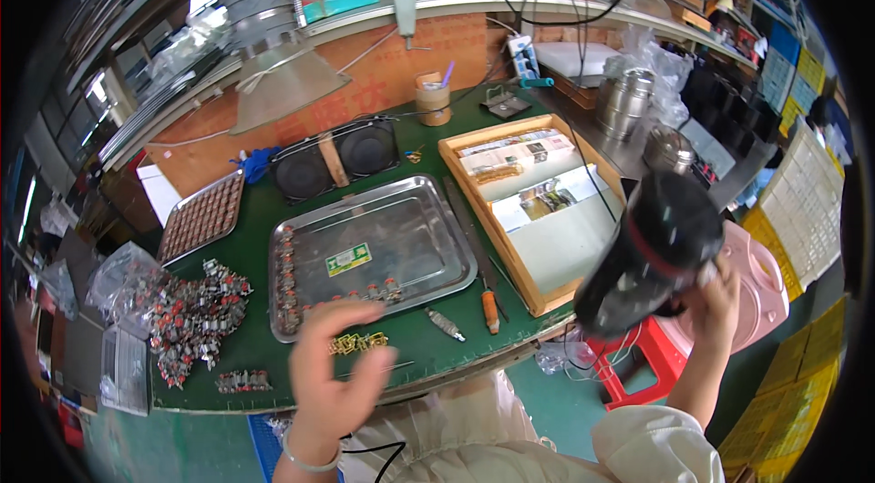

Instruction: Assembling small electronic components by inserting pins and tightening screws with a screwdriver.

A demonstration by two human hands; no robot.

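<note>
My right hand (714, 303) is raised at the right, fingers wrapped round the lower side of a large black bottle (670, 232) with a dark red band. The bottle tilts over the right edge of the green workbench (447, 351). Above the bench's front edge, my left hand (335, 374) is open, thumb and fingers apart, with nothing between them. Just beyond it lie small brass-coloured parts (358, 343) and a metal tray (428, 273). Small metal-and-red components (288, 273) line the tray's left and near sides, partly hidden by my left hand.
A heap of components (196, 314) lies at the left, near a filled tray (202, 219). An orange-handled screwdriver (490, 310) sits beside a wooden box (538, 301). Black twin speakers (335, 159) stand behind. A red stool (647, 364) and pink basin (756, 282) are at the right.
</note>
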